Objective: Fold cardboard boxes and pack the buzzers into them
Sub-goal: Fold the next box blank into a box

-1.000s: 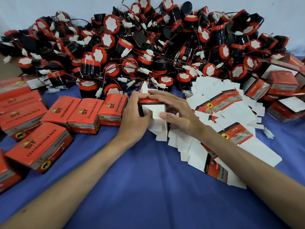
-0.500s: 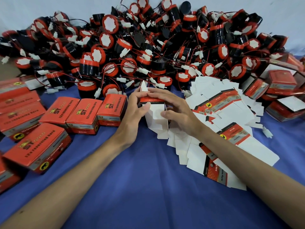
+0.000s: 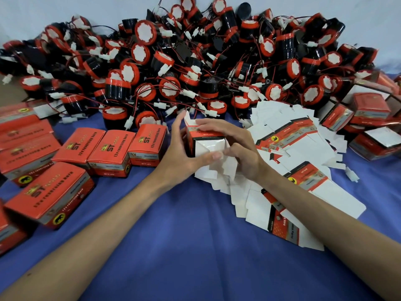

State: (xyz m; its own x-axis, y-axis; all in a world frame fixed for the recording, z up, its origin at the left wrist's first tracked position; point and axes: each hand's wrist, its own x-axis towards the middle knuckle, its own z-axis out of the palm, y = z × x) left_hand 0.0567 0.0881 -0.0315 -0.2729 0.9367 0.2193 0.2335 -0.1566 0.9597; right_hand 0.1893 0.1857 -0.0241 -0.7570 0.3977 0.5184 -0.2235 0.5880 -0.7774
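A small red and white cardboard box (image 3: 206,141) stands half folded in the middle of the blue cloth, its white end flaps facing me. My left hand (image 3: 184,157) grips its left side, thumb pressing on a white flap. My right hand (image 3: 236,146) curls over its top and right side, thumb on the flaps. Behind the box rises a big heap of black and red buzzers (image 3: 195,61) with red wires and white plugs. Flat unfolded box blanks (image 3: 293,148) lie fanned out to the right, partly under my right forearm.
Several closed red boxes (image 3: 108,153) lie in rows at the left. More red boxes (image 3: 368,114) are piled at the far right. A loose white plug (image 3: 351,175) lies on the blue cloth (image 3: 173,235). A pale wall runs behind the heap.
The box has turned so its white end flaps face me. My left thumb has moved across onto those flaps, and my right hand has closed further over the top.
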